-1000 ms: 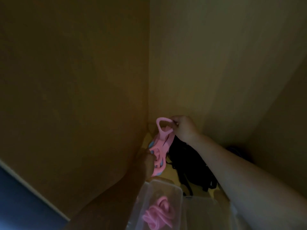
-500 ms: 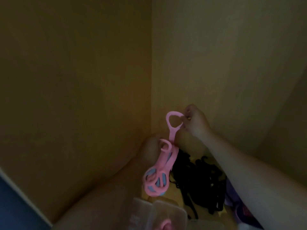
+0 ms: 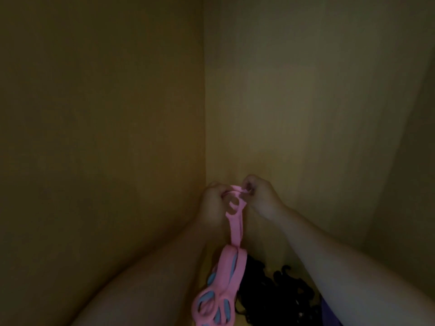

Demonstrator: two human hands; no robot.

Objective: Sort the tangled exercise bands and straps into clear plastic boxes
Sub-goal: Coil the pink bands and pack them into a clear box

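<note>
A pink exercise band (image 3: 235, 231) with blue patches hangs in front of me, its looped upper end pinched between both hands. My left hand (image 3: 213, 203) grips the loops from the left and my right hand (image 3: 261, 196) grips them from the right, fingers closed. The band's lower loops dangle down near the bottom edge of the view. Under it lies a tangled heap of black straps (image 3: 277, 295) on a yellow surface. No plastic box is in view.
Dim yellowish wall panels meet in a corner (image 3: 204, 114) straight ahead, close behind my hands. A purple item (image 3: 329, 314) shows at the bottom right beside the black straps. The light is low.
Both hands rose and came together at the top loops of the pink band, which now hangs stretched out below them. The view tilted up, and the clear boxes dropped out of sight.
</note>
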